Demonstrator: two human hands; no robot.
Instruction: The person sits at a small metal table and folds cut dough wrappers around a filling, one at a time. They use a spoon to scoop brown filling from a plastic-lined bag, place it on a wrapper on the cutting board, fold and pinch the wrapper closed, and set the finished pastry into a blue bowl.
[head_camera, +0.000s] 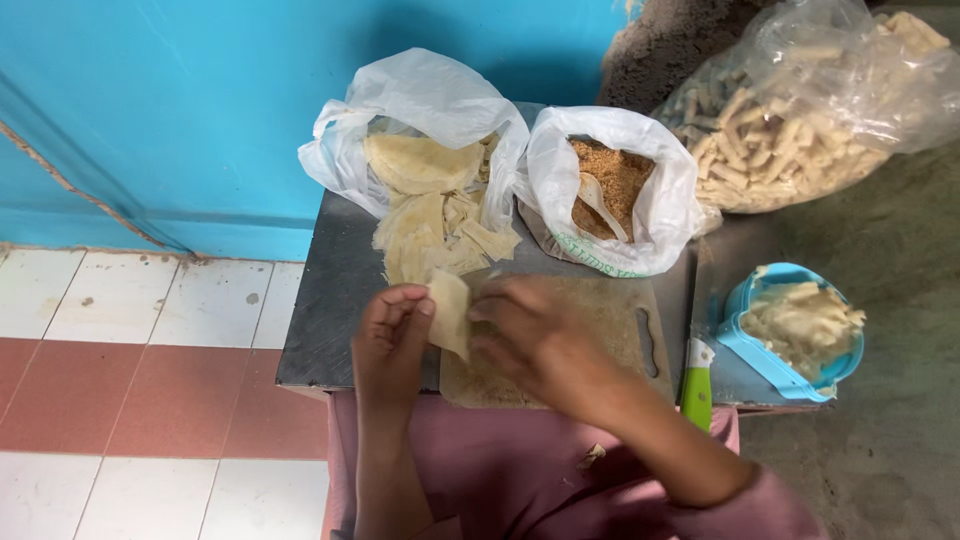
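A thin pale dough wrapper (450, 312) is held up over a wooden cutting board (610, 330). My left hand (392, 345) pinches its left edge and my right hand (530, 335) grips its right edge. Behind them, a pile of the same wrappers (440, 215) spills from an open white plastic bag (420, 100) onto the dark metal table (330, 300). To the right stands a second white bag (660, 215) of brown crumbly filling (625, 172) with a white plastic spoon (598, 205) in it.
A blue container (775, 350) holds rolled pieces at the table's right end. A green-handled tool (697, 385) lies by the board. A large clear bag of rolled sticks (790, 130) sits at the back right. Blue wall behind, tiled floor at left.
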